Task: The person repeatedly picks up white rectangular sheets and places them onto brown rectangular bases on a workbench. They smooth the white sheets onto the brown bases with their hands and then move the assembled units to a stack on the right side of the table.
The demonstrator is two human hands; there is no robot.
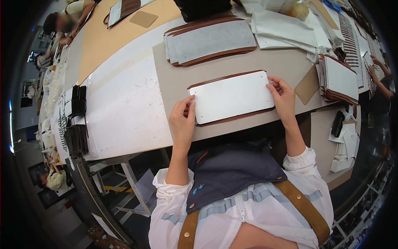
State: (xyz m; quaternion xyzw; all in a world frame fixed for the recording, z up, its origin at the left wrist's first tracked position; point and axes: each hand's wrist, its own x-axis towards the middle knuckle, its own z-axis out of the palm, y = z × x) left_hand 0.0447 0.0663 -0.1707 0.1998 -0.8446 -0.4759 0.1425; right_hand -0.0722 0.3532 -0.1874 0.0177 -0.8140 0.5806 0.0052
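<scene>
A white rectangular panel (232,97) with rounded corners and small holes near its ends lies over a brown leather piece (244,115), whose edges show along the far and near sides. My left hand (182,116) pinches the left end of the panel between thumb and fingers. At the opposite end, my right hand (282,96) grips the right edge, thumb on the upper side. Whether the white panel is fixed to the leather underneath, I cannot tell. Both rest on or just above a grey-beige board (166,79) at the table's near edge.
Beyond my hands lies a stack of brown pieces with grey panels (211,41). To the right stands another stack of white-faced brown pieces (338,79), beside a tan card (307,85). White sheets (284,29) lie at the back, black folded pieces (78,101) at left. Other people work nearby.
</scene>
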